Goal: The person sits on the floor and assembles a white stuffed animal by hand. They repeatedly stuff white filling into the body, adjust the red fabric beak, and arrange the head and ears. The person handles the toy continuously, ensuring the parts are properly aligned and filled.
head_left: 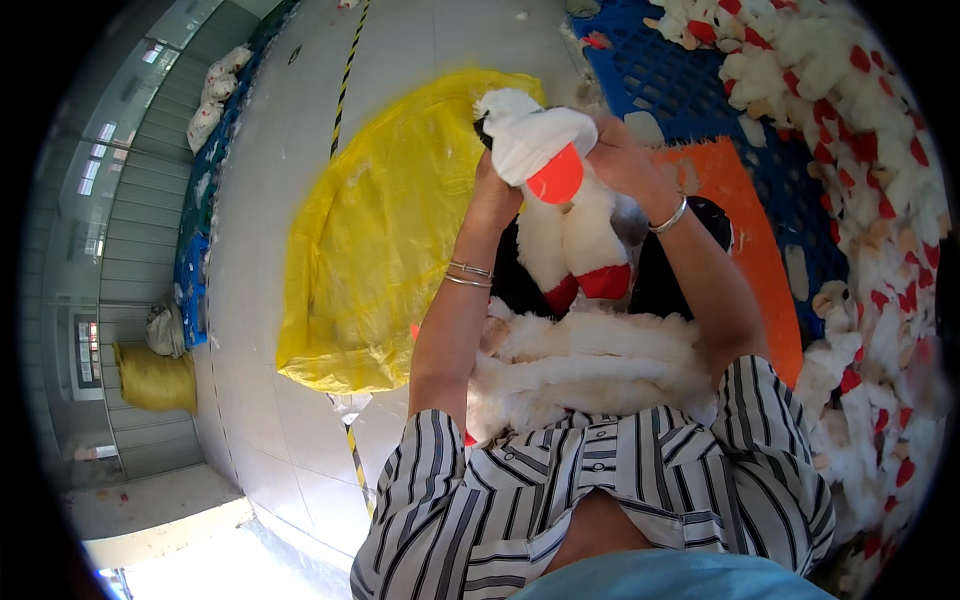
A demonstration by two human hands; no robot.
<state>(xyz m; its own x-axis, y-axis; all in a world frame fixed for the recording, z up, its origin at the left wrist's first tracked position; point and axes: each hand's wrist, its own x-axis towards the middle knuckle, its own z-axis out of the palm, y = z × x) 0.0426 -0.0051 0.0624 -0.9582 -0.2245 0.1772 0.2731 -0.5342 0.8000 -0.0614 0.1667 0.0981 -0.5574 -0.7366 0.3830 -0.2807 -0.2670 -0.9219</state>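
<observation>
Grip is closed on a white plush toy (592, 222) from both sides, the left hand (496, 190) set at one edge of its white cap-like top (535, 122) and the right hand (630, 168) at the other. Most of the fingertips are hidden behind the fabric, so how firmly each side is pinched cannot be told. The toy is held up off the floor, above the knees, with its red-tipped lower ends (604, 283) hanging toward the body; a flat red-orange patch (556, 178) is shown below the cap-like part.

Little weight is to be expected, by the look of it: the pile appears soft and easily squashed, and the limbs seem likely to swing if only the top is held. Some slipperiness may be met in the long pile, whereas a surer hold should be given by the smoother cap edge or a seam. Breakage is hardly to be feared, though the patch could be creased or pulled if it were used as a handle; the body just under the cap is judged the better place for support.

Cream plush pieces (600, 362) are laid across the lap. A yellow plastic bag (370, 230) is spread on the floor to the left, and to the right a large heap of white and red plush (850, 130) is seen beside an orange sheet (745, 215) and a blue pallet (650, 60).
</observation>
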